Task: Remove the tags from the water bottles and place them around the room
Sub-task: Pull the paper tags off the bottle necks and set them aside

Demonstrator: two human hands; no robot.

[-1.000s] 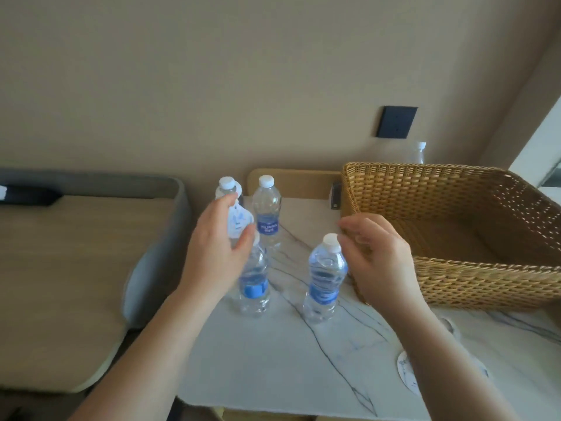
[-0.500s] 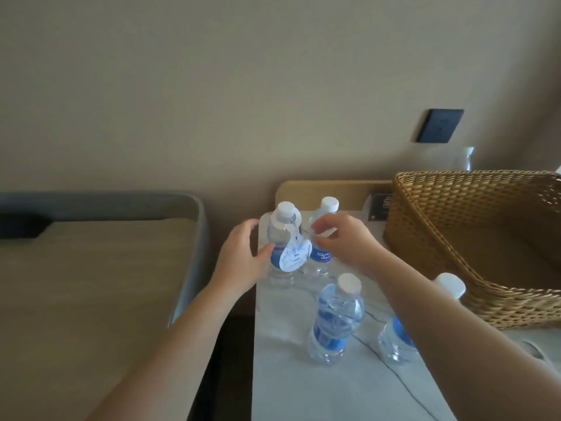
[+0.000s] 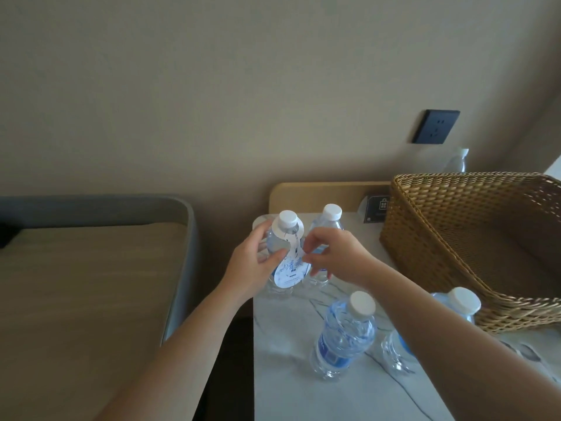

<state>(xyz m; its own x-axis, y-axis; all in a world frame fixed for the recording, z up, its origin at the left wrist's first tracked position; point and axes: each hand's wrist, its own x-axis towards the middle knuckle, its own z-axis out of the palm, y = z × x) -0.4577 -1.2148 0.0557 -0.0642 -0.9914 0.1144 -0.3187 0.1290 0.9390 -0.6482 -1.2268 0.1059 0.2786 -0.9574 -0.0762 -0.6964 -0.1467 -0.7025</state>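
Observation:
Several clear water bottles with white caps stand on the marble-top table (image 3: 291,390). My left hand (image 3: 255,265) grips the far-left bottle (image 3: 280,238), which carries a white paper tag (image 3: 293,268) looped round its neck. My right hand (image 3: 334,256) pinches the tag's right edge at mid-height. A second bottle (image 3: 329,221) stands just behind my right hand. A third bottle (image 3: 346,332) stands nearer me, and a fourth (image 3: 461,302) is partly hidden behind my right forearm, beside the basket.
A large wicker basket (image 3: 425,238) fills the table's right side. A dark card stand (image 3: 378,208) sits by the wooden backboard. A grey-framed bench (image 3: 91,284) lies to the left across a narrow gap. A black wall socket (image 3: 435,126) sits above another bottle (image 3: 457,161).
My view has shifted left and closer. My left hand moved from the near bottle to the tagged bottle at the back, and my right hand came over from the basket rim to pinch the tag.

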